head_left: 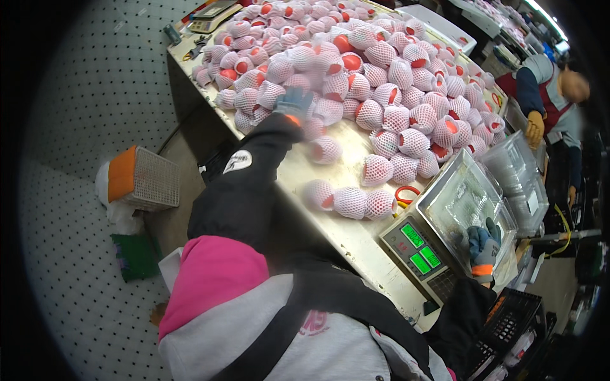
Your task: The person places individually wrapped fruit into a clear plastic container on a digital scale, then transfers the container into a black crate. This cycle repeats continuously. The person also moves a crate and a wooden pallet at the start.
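My left hand (293,105), in a grey-blue glove, reaches into the near left part of a large heap of red fruits in white foam net sleeves (381,52). Blur hides whether its fingers grip one. My right hand (483,247), gloved alike, rests with thumb and fingers apart on a clear plastic container (460,200). That container sits on the pan of a digital scale (414,257) with lit green displays. Three sleeved fruits (350,202) lie in a row left of the scale. Red-handled scissors (407,194) are partly tucked beside it.
Stacked clear plastic containers (517,185) stand beyond the scale. Another person (548,95) is at the right. A second scale (214,16) stands at the table's far left corner. A black crate (512,324) is low at right; a white basket (155,178) is at left.
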The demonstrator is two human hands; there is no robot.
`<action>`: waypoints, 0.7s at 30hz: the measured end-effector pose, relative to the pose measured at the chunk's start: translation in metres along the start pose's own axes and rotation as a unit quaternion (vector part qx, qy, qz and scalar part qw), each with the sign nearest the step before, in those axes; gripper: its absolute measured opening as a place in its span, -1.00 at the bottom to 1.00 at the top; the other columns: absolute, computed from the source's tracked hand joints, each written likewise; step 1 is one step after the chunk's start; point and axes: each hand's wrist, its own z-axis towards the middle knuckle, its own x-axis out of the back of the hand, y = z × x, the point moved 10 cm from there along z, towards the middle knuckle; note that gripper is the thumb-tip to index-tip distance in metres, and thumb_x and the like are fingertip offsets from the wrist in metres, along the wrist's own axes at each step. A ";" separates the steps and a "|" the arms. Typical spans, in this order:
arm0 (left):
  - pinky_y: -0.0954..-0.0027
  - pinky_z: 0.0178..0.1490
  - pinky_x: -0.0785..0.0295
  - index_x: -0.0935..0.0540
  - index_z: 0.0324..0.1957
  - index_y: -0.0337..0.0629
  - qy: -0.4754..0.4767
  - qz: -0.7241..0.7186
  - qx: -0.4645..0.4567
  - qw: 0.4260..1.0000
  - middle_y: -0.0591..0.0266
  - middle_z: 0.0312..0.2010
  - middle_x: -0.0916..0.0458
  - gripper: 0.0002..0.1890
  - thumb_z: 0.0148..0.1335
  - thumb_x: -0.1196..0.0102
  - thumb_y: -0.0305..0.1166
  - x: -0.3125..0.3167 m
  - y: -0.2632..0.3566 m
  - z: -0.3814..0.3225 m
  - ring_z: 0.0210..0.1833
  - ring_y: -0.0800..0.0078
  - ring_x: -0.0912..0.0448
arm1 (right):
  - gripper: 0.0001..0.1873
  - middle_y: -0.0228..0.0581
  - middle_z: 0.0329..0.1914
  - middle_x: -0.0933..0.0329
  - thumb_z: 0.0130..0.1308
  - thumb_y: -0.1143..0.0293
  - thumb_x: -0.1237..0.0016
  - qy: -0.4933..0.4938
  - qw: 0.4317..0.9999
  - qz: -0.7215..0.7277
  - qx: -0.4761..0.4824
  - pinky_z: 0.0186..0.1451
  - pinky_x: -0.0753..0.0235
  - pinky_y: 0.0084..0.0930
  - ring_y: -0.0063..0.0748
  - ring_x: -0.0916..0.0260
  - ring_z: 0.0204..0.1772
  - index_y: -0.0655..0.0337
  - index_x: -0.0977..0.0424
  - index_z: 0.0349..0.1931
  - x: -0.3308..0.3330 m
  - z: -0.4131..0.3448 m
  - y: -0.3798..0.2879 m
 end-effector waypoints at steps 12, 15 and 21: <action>0.18 0.22 -0.33 -0.41 0.13 -0.15 -0.086 -0.508 0.107 0.850 0.00 0.09 -0.42 -0.26 -0.14 -0.39 -0.14 0.012 -0.003 -0.003 0.18 0.15 -0.40 | -0.58 -0.11 0.11 -0.46 0.28 0.36 -0.03 -0.025 0.824 0.555 -0.110 0.26 -0.34 -0.35 -0.25 -0.40 0.16 0.32 -0.38 0.12 -0.068 0.037 -0.166; 0.38 0.07 -0.46 -0.40 0.12 -0.36 -0.150 -0.790 -0.021 0.595 0.12 -0.09 -0.56 -0.33 -0.02 -0.36 -0.28 0.059 0.082 -0.037 -0.03 0.38 -0.54 | -0.12 -0.12 0.32 -0.24 0.09 0.31 -0.27 0.046 0.820 0.570 -0.037 0.36 -0.26 -0.31 -0.23 -0.28 0.28 0.27 -0.05 0.36 -0.071 0.076 -0.233; 0.30 0.24 -0.32 -0.37 0.22 -0.32 -0.134 -0.766 -0.220 0.589 0.03 0.11 -0.47 -0.42 0.21 -0.17 -0.26 0.087 0.150 -0.048 0.18 0.28 -0.42 | -0.31 -0.06 -0.01 -0.46 0.02 0.38 -0.32 0.174 0.817 0.543 -0.087 0.02 -0.56 -0.40 -0.26 -0.51 -0.04 0.34 -0.27 0.14 -0.026 0.094 -0.145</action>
